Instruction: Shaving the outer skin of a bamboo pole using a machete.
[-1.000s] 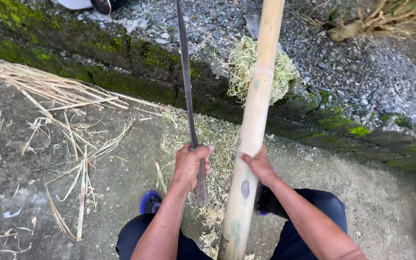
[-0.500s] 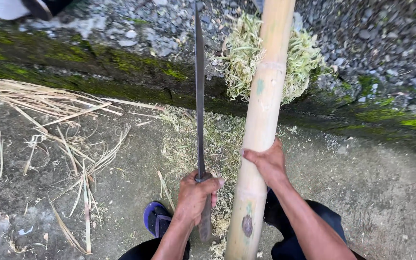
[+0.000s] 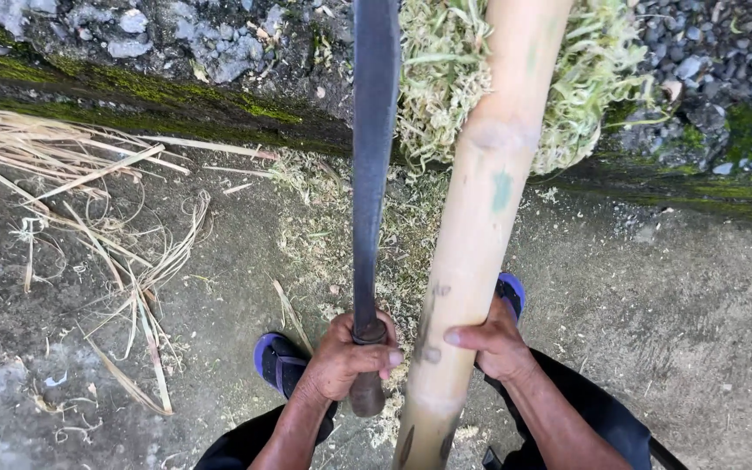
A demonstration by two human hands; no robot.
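Pale yellow bamboo makes up the pole that rises steeply through the middle of the view, its lower end down between the person's knees and its top running out past the upper edge. Nearest the camera, dark trouser legs frame the base of the pole. The right hand grips the pole from its right side, thumb laid across the front and fingers wrapped behind. Just left of the pole, the left hand is clenched around the rounded handle of a long machete, whose dark blade stands almost parallel to the pole, close beside it but apart. Below the hands, blue sandals show on either side of the pole, on grey concrete ground dusted with fine shavings. Further left of the pole, dry split strips and straw lie scattered. Beyond, behind the upper pole, a heap of pale green bamboo shavings rests against a mossy ledge, with grey gravel farther back.
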